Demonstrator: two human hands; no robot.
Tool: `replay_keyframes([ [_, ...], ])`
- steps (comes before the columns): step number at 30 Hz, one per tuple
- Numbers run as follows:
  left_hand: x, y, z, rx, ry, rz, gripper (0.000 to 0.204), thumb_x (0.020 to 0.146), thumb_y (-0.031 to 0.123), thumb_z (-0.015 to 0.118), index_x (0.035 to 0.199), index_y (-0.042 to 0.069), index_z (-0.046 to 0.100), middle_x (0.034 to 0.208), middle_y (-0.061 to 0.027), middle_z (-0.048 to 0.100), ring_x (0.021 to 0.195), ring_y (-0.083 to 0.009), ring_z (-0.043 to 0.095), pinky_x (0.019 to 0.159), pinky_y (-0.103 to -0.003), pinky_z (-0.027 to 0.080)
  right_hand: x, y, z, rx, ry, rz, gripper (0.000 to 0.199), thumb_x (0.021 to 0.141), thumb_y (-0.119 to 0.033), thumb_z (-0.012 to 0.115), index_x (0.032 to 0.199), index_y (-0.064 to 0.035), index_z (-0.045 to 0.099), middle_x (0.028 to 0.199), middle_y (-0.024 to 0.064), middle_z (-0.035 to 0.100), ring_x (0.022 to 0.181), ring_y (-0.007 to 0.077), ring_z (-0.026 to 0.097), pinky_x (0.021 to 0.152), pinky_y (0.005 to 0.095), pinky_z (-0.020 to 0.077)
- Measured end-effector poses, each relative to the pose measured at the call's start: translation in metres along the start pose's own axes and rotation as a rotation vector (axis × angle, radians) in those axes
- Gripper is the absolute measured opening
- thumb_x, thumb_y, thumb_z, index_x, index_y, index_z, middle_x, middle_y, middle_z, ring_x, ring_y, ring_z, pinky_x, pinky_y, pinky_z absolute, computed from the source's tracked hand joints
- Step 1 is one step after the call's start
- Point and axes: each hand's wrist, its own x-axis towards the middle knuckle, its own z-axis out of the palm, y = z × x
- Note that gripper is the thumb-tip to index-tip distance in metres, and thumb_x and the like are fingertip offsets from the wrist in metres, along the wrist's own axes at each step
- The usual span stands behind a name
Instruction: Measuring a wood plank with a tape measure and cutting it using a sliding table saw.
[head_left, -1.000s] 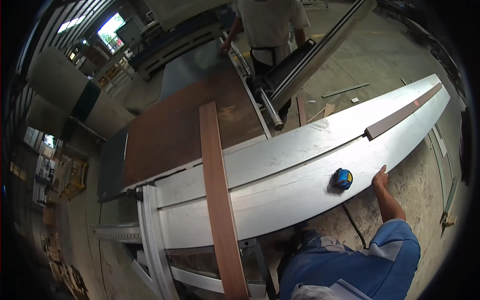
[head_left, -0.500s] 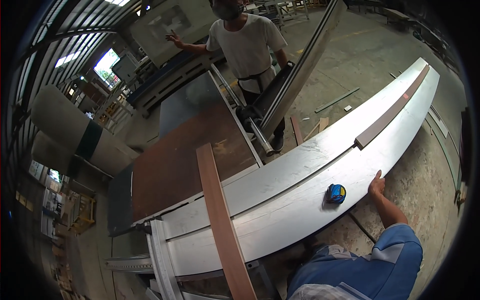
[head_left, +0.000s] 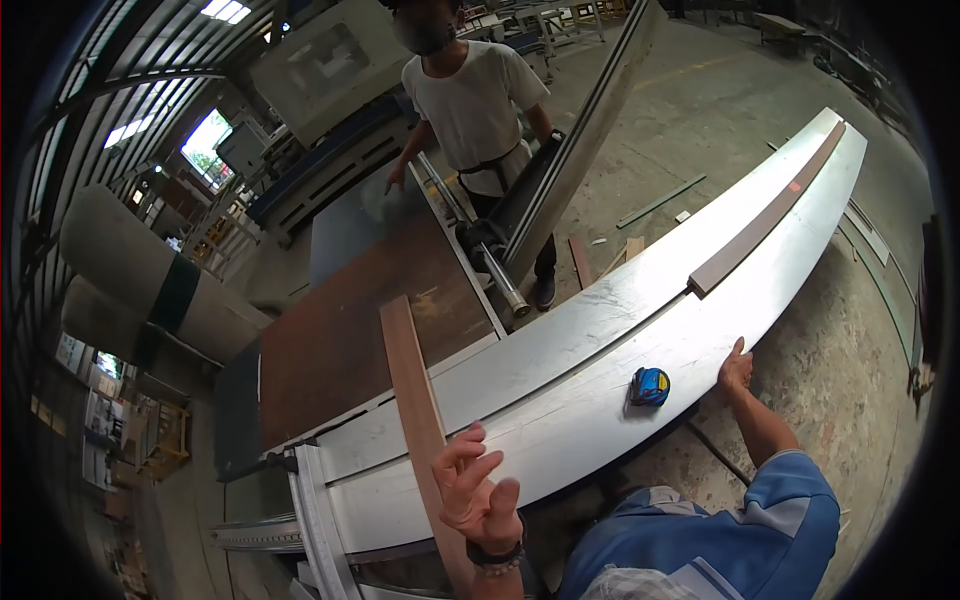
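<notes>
My left hand [head_left: 478, 492] is raised in front of the long reddish-brown wooden board [head_left: 407, 365], with its fingers apart and loosely bent; nothing is in it. The board lies across a brown machine table [head_left: 350, 335] and a long silver metal table [head_left: 560, 430], and my hand hides part of it. My right hand [head_left: 737, 370] holds the near edge of the metal table, thumb uppermost, its other fingers partly hidden. Left of that hand, a blue and yellow tape measure [head_left: 649, 387] sits on the metal. A narrow brown strip [head_left: 765, 215] lies along the table's far right part.
Across the machine, a person in a white shirt [head_left: 470, 100] stands with one hand over the dark table end. A slanted metal arm [head_left: 585, 125] rises beside them. Thick grey ducts [head_left: 150, 265] stand at left. Wood offcuts [head_left: 625, 255] and a green strip [head_left: 662, 200] lie on the floor.
My left hand has come into view from below, over the near part of the board. The other person's raised hand has dropped toward the table. My right hand stays on the edge.
</notes>
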Motion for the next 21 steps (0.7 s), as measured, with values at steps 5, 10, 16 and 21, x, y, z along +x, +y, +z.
replay_keyframes([
  [5,0.063,0.098,0.034,-0.371,-0.379,0.157,0.028,0.089,0.044,0.062,0.082,0.018,0.060,0.111,-0.0095,0.049,0.110,-0.0317,0.050,0.098,-0.054,0.043,-0.009,-0.007,-0.010,0.001,-0.034,-0.003,0.077,0.094,-0.064,0.033,0.120,0.0051,0.055,0.120,0.0273,0.059,0.113,0.0454,0.056,0.095,0.0520,0.0428],
  [10,0.089,0.135,0.070,-0.574,-0.485,0.142,0.015,0.083,0.029,0.075,0.083,0.018,0.064,0.097,-0.0016,0.045,0.102,-0.0265,0.051,0.092,-0.056,0.047,-0.007,-0.003,-0.008,0.010,-0.007,0.003,0.078,0.093,-0.065,0.033,0.121,0.0050,0.054,0.122,0.0284,0.058,0.116,0.0463,0.053,0.097,0.0518,0.0411],
  [16,0.091,0.132,0.052,-0.731,-0.568,0.190,0.015,0.080,0.026,0.078,0.087,0.019,0.068,0.102,-0.0003,0.048,0.109,-0.0237,0.045,0.097,-0.056,0.041,-0.003,-0.001,-0.004,0.008,-0.022,-0.004,0.082,0.092,-0.068,0.030,0.120,0.0062,0.054,0.122,0.0288,0.057,0.116,0.0466,0.053,0.098,0.0518,0.0409],
  [21,0.087,0.133,0.054,-0.744,-0.505,0.207,0.020,0.079,0.020,0.077,0.090,0.015,0.062,0.102,-0.0019,0.048,0.110,-0.0223,0.043,0.099,-0.059,0.034,0.007,0.004,0.005,0.000,-0.005,-0.011,0.084,0.091,-0.069,0.030,0.119,0.0061,0.054,0.122,0.0296,0.057,0.115,0.0464,0.053,0.097,0.0521,0.0409],
])
